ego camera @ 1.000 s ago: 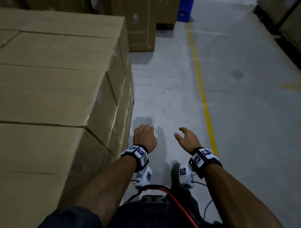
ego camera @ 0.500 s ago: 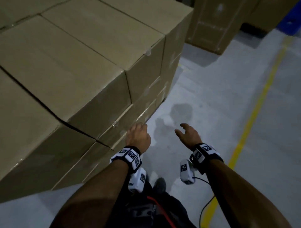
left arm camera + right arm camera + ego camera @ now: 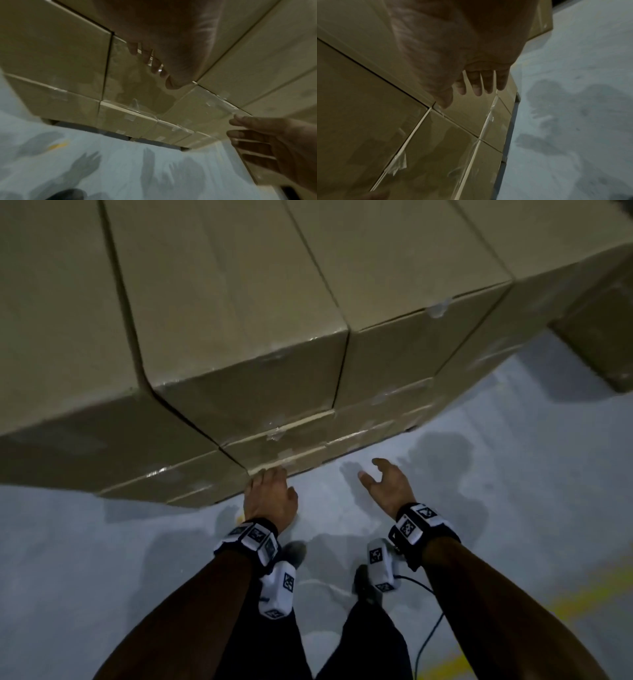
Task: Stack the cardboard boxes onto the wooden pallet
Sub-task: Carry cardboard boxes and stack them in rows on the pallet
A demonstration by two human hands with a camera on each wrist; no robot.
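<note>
A tall stack of brown cardboard boxes [image 3: 239,337] fills the upper part of the head view, with taped seams on its near face. My left hand [image 3: 269,496] reaches toward the lower boxes [image 3: 274,450], its fingers straight and close to the cardboard; whether they touch is unclear. My right hand [image 3: 385,482] hovers open over the floor, just clear of the stack. In the left wrist view the left fingers [image 3: 150,60] point at the box face [image 3: 133,83]. In the right wrist view the right fingers [image 3: 478,85] hang relaxed before the boxes [image 3: 436,135]. A dark gap [image 3: 154,142] shows beneath the stack.
Grey concrete floor [image 3: 479,474] spreads to the right and behind me, with a yellow line [image 3: 565,604] at the lower right. Another cardboard box [image 3: 603,337] stands at the right edge. My dark shoes [image 3: 366,580] are near the stack's base.
I have turned left to face the stack and come closer. Both hands have moved forward toward the lower boxes, the left one nearly reaching the cardboard.
</note>
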